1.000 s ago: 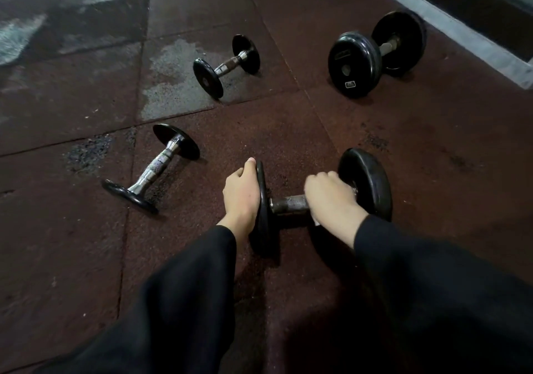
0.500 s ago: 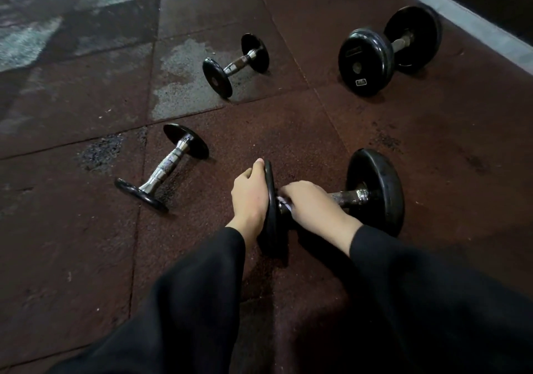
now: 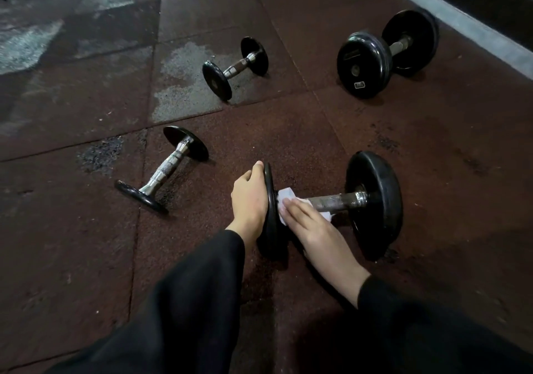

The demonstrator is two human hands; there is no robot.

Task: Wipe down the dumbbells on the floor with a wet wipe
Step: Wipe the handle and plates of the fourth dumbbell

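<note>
Nearest dumbbell (image 3: 372, 203) is located lower centre-right of frame, on rubber floor (image 3: 432, 154). Its left plate is gripped at the rim by the left hand (image 3: 249, 197). Wet wipe (image 3: 284, 197) is pressed onto the bar, next to left plate, by the right hand (image 3: 308, 223), fingers wrapped over it. Three other dumbbells are seen: centre-left (image 3: 161, 168), upper centre (image 3: 235, 67), upper right (image 3: 386, 53).

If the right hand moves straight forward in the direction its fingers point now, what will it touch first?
Probably the inner face of the near plate: the right hand presses the wet wipe on the bar there, fingertips almost touching it.
</note>
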